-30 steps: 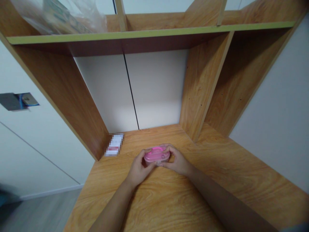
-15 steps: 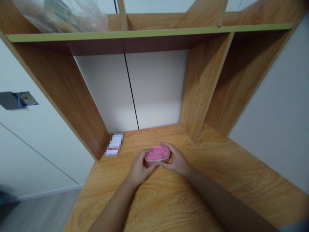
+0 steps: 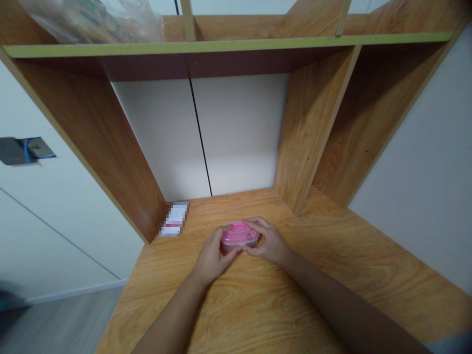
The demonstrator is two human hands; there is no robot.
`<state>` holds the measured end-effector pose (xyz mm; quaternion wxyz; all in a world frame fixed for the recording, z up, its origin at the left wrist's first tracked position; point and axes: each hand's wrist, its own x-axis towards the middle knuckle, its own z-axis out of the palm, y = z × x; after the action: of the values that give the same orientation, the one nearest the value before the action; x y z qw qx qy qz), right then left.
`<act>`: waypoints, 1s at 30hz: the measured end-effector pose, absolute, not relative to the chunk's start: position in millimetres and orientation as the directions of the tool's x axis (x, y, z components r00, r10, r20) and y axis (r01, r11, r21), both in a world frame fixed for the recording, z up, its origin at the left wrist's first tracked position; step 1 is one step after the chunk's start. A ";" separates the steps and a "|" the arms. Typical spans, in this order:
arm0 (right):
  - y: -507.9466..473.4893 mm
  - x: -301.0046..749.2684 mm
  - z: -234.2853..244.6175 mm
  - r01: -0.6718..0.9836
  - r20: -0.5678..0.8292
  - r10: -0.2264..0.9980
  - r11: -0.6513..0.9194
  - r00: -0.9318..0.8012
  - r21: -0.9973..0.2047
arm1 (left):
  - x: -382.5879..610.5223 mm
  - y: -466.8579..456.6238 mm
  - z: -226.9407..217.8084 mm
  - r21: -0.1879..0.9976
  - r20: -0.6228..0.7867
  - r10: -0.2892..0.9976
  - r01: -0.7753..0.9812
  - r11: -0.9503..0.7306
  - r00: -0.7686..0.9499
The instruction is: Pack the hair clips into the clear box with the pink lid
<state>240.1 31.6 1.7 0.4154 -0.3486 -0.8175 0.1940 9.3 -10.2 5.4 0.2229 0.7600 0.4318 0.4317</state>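
Box (image 3: 239, 237) — pink-lidded — sits between left hand (image 3: 213, 254) and right hand (image 3: 273, 244), fingers (image 3: 218, 232) of both pinching its ends.

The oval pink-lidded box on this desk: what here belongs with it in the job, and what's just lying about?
In the job:
- oval plastic-looking box with a pink lid
- left hand, gripping its left end
- right hand, gripping its right end

Just lying about:
- blurred, flat white item with a red band
- clear plastic bag above
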 end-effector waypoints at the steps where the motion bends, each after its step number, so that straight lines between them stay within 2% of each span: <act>1: 31.7 240.2 2.0 0.410 0.546 0.729 0.684 -0.412 -0.603 | 9.4 -10.7 5.8 0.708 0.465 0.848 0.467 -0.530 0.257; 30: 37.4 240.0 -0.1 0.430 0.610 0.663 0.748 -0.434 -0.507 | 7.0 -6.8 5.7 0.665 0.476 0.838 0.515 -0.541 0.266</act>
<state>240.0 37.4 -0.1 0.4198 -0.3270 -0.8352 0.1390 7.0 -6.8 5.7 0.1934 0.7716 0.4383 0.4184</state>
